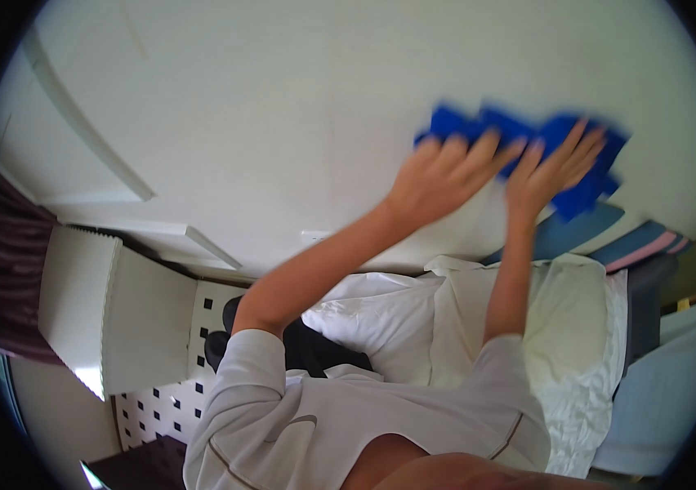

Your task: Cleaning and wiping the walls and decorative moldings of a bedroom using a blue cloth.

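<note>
White pillows (385, 314): below the forearms; soft footing for an elbow if balance goes.
Left hand (438, 180): fingers loosely bent at the left part of the blue cloth (518, 124); blur hides whether it grips or merely presses.
Right hand (546, 178): fingers spread, palm down over the cloth's right part.
Cloth: bunched beneath both hands, apparently against the white wall (283, 98); uneven pressure could let folds slip.
Striped panel (642, 245): near the cloth's lower corner; might snag it.
Wall: plain room above and leftward.
Raised moulding (87, 122): well left; its edge could catch fingertips.

white-covered bed (578, 420) | directly on it: white pillow (393, 318), left; cream pillow (567, 314), right | pillows touching
</note>
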